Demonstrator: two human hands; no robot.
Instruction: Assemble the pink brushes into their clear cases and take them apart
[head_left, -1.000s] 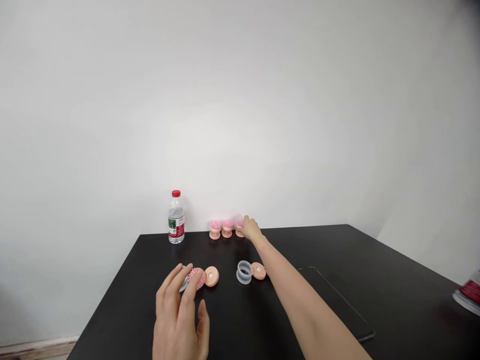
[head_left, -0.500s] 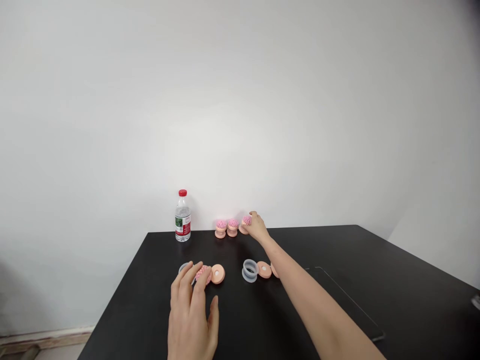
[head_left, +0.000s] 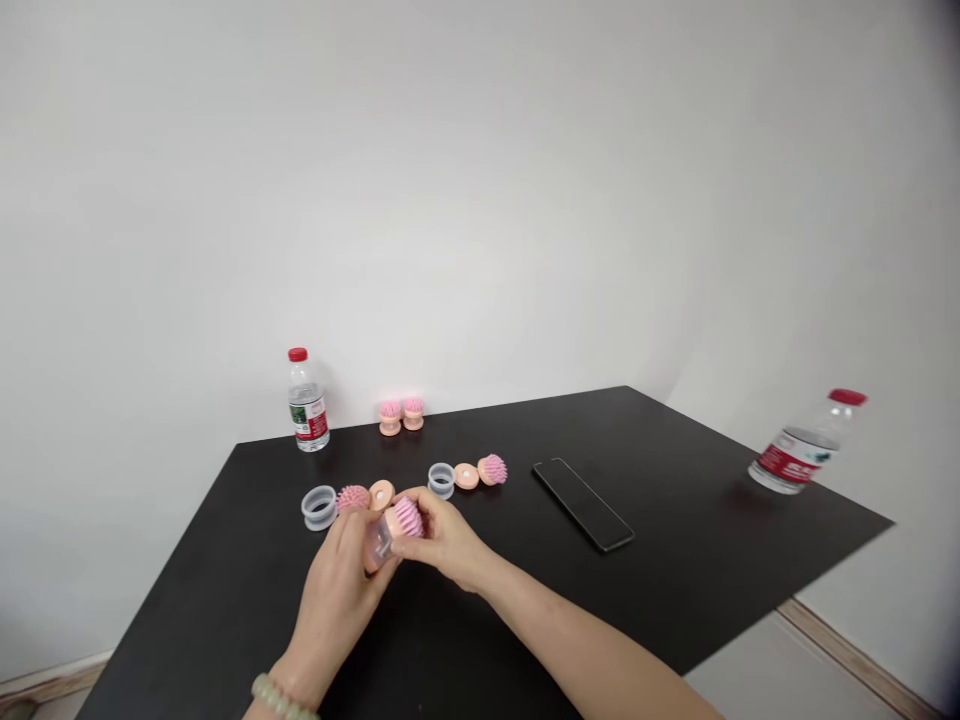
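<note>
Pink-bristled brush is held over the black counter, the left hand wrapped round its clear body and the right hand curled against the bristles. Left of the brush are a water bottle, a grey ring, a brush head and a peach disc. Two upright brushes stand behind it. Rightward lie another grey ring, peach disc, brush head, a phone and a tilted water bottle.

Pink bristles, peach brush
</note>
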